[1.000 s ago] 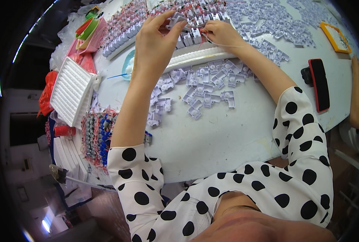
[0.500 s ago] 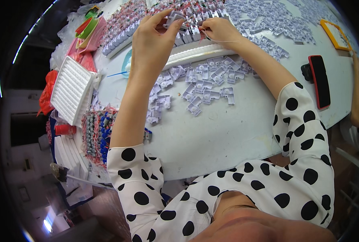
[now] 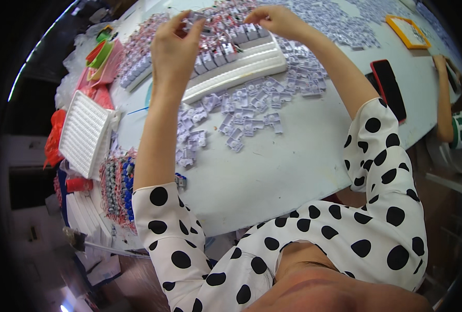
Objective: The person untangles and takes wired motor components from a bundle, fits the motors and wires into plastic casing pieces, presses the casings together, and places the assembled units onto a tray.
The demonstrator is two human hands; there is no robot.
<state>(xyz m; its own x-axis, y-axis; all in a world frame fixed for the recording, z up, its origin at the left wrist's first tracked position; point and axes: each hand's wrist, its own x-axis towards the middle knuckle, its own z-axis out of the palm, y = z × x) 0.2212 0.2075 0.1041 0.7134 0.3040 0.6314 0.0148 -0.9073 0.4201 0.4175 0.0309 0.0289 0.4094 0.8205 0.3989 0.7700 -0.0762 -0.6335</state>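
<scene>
Near the top of the head view, my left hand (image 3: pixel 175 49) grips a small pale-grey plastic housing (image 3: pixel 197 20) between thumb and fingers. To its right, my right hand (image 3: pixel 279 22) hovers over the rows of parts, fingers curved, thumb and index fingertips apart, with nothing visible between them. Below both hands lies a white ridged tray (image 3: pixel 241 69), partly filled with grey housings (image 3: pixel 215 58) that have red and white wires. Loose pale housings (image 3: pixel 249 104) are scattered on the near side of the tray.
More loose housings (image 3: pixel 340 26) cover the far right of the white table (image 3: pixel 272 177). A red-edged phone (image 3: pixel 388 91) and a yellow frame (image 3: pixel 407 31) lie at the right, near another person's arm (image 3: pixel 443 99). Left are a white ridged tray (image 3: pixel 84 134), coloured baskets (image 3: pixel 103 57) and wired bundles (image 3: pixel 117 187).
My hands have moved apart; my right hand no longer pinches the thin wire beside the housing. The housing stays in my left hand. The whole view has shifted slightly.
</scene>
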